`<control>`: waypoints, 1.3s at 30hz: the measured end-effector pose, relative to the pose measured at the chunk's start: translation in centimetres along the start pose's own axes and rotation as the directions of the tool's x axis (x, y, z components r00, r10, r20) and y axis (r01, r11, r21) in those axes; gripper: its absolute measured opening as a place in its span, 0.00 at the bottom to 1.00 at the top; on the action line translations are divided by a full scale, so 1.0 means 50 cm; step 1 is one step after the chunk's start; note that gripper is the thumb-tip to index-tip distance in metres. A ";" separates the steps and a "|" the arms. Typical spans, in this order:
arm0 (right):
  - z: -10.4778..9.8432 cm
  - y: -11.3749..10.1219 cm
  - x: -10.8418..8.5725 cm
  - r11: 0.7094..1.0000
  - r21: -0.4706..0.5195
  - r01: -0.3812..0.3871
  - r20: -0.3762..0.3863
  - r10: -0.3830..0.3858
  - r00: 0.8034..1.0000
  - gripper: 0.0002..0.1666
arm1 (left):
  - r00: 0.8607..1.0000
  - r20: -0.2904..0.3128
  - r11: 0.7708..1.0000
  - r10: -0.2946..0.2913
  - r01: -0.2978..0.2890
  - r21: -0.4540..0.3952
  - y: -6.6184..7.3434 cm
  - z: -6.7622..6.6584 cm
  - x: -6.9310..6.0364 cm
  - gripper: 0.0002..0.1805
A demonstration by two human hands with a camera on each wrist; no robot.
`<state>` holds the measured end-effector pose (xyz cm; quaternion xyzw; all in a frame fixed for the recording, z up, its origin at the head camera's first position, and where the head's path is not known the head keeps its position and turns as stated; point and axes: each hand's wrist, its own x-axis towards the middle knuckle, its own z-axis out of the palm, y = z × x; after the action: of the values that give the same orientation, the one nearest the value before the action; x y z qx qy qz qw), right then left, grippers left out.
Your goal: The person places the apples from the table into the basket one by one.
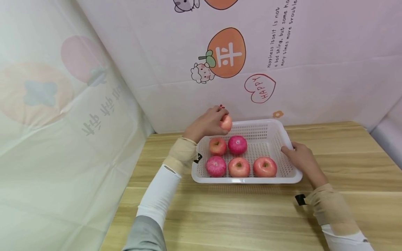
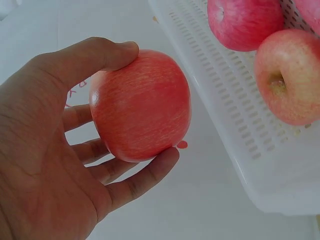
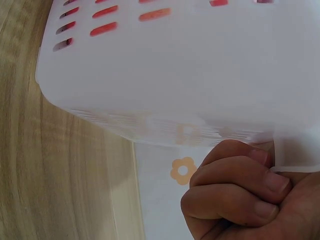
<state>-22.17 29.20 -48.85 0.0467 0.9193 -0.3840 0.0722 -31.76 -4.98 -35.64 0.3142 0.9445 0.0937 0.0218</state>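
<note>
My left hand [image 1: 208, 122] holds a light red apple [image 2: 142, 105] between thumb and fingers, above the back left part of a white plastic basket [image 1: 245, 180]. In the left wrist view, the basket's perforated side stands beside this apple, apart from it. Inside the basket sit two deep pink apples, one at the back [image 1: 237, 145] and one at the front left [image 1: 215, 166], plus three paler red apples with stem hollows facing up. My right hand [image 1: 303, 158] grips the basket's right rim, thumb over the top; in the right wrist view its fingers [image 3: 235, 172] curl beneath the rim.
The basket is over a light wood-grain table [image 1: 220, 216]. Behind the table hangs a white printed cloth [image 1: 176, 69] with cartoon fruit, and another pale cloth [image 1: 62, 157] borders the left side. A small black tag [image 1: 300, 199] sticks out by the right wrist.
</note>
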 end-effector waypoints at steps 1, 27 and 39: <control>0.000 -0.001 0.000 1.000 0.000 0.002 0.000 -0.002 1.000 0.46 | 1.000 0.001 1.000 0.001 -0.001 -0.003 0.002 0.001 0.002 0.39; -0.001 -0.003 -0.004 0.999 0.027 -0.021 0.018 0.021 1.000 0.46 | 0.998 0.022 0.998 0.063 -0.064 0.011 0.060 0.032 0.044 0.38; -0.002 -0.006 -0.006 1.000 0.016 -0.009 0.007 0.009 1.000 0.45 | 0.997 0.034 0.998 0.068 -0.068 -0.002 0.081 0.044 0.064 0.37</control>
<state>-21.92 29.02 -48.52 0.0502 0.9157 -0.3914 0.0766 -31.69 0.47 -36.96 0.3476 0.9327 0.0893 0.0350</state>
